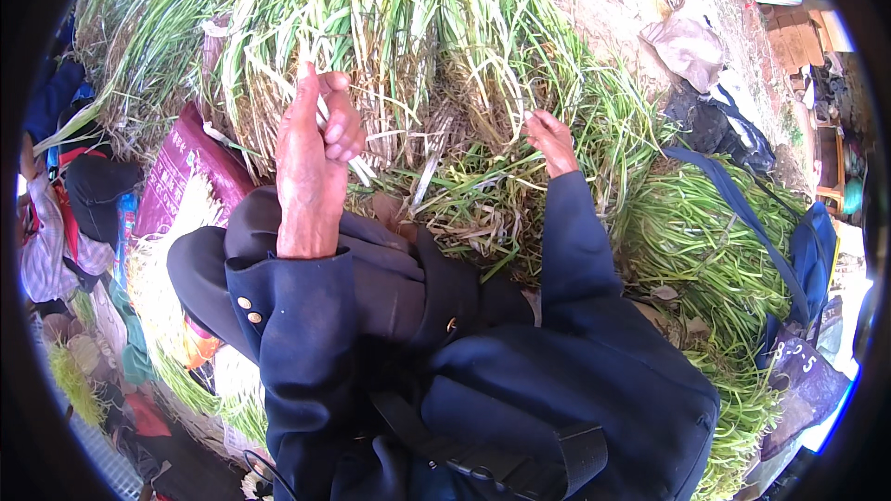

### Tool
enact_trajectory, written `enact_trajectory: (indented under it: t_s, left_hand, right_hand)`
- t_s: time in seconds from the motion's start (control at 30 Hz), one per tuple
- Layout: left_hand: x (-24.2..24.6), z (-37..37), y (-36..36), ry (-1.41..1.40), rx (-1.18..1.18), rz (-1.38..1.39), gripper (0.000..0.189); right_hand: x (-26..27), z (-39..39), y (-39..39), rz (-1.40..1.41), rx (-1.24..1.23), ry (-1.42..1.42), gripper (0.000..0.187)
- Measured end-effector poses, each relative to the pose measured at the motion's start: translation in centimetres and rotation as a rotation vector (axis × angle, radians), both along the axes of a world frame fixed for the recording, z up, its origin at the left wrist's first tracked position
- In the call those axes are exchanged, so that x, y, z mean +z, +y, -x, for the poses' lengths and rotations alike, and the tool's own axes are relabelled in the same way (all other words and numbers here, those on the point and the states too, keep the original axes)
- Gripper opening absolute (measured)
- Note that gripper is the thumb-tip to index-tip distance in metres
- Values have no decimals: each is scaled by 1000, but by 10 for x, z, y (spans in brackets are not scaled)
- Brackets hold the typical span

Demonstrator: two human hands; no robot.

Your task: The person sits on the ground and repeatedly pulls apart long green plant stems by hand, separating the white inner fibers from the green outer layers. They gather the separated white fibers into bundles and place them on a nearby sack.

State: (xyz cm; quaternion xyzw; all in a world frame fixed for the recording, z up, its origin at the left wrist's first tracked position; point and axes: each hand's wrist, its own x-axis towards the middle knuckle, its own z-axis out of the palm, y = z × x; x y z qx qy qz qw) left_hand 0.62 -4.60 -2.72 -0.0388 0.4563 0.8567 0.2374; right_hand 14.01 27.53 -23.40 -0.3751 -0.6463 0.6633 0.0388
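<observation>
My left hand [320, 146] is raised over my knee, its fingers curled around a few pale stalks of chive-like greens. Their white lower ends [362, 170] stick out below the fingers. To the right, my right hand [553, 146] pinches a thin pale strand [523, 101] between thumb and fingertips. Before me spreads a big heap of long green stalks [397, 7], with brown, dry matter around their bases. Loose leaves and withered trimmings [480, 216] lie between my hands and my lap.
A maroon printed bag [184, 167] lies left of my knee, next to pale bundled stalks [167, 271]. More greens [710, 250] are piled at right, beside a blue bag with a strap [811, 257]. Another person in a checked sleeve [45, 243] sits at far left.
</observation>
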Motion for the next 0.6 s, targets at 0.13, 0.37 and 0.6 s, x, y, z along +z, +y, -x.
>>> enact_trajectory:
  t_s: [0.13, 0.37, 0.6]
  left_hand:
    - [0, 0, 0, 14, 18, 61, 41]
    - [-3, -11, 12, 38, -71, 180, 33]
    - [-17, -35, 36, 46, -203, 248, 28]
  right_hand:
    - [31, -7, -9, -59, -49, 133, 35]
    - [111, -11, -44, -123, -91, 466, 25]
    - [155, 4, -106, -111, 85, 497, 21]
